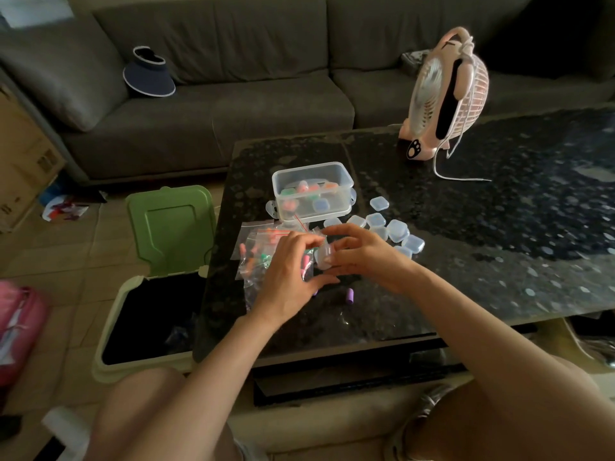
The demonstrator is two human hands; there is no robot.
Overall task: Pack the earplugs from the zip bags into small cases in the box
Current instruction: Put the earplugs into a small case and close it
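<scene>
Slippage loomed: left hand (289,277) and right hand (367,257) both pinched the small case (323,257), and a fumble could flick the five-o'clock earplug (350,296) off the table (499,234).

Left grip (289,277), right grip (366,257), both curled, close together

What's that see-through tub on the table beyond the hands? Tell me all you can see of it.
The box is clear plastic, rectangular with rounded corners, open-topped, upright on the dark table. Small cases holding green, orange, pink and blue contents lie inside. Clip tabs stick out at its base on both sides, perhaps its lid beneath. Zip bags lie just before it; the left hand and right hand are apart from it.
</scene>
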